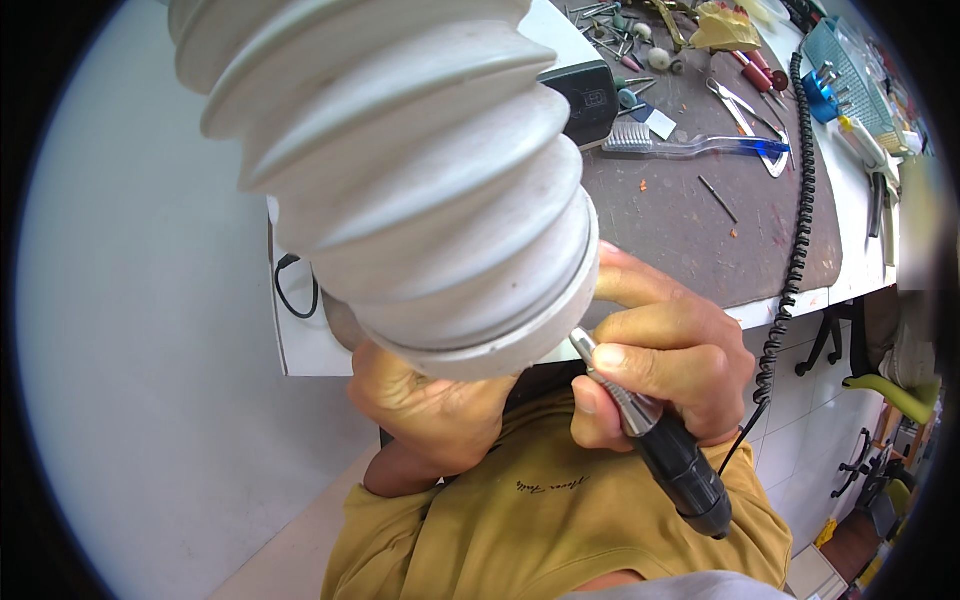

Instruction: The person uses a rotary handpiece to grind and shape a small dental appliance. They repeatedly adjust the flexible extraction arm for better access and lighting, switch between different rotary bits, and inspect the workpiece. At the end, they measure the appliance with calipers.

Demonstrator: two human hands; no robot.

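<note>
My right hand grips a rotary handpiece like a pen. Its silver nose points up and left, and its black body slants down toward my yellow shirt. The tip ends close to the rim of a wide white corrugated hose, which fills the upper middle of the picture. Below that hose mouth is my left hand, of which only the back and the wrist side show. The hose covers its fingers, so whatever they may hold is hidden.
On the brown bench mat lie a clear toothbrush, a thin metal rod, callipers and several small mounted burs. A black box stands beside the hose. A coiled black cord hangs over the right edge.
</note>
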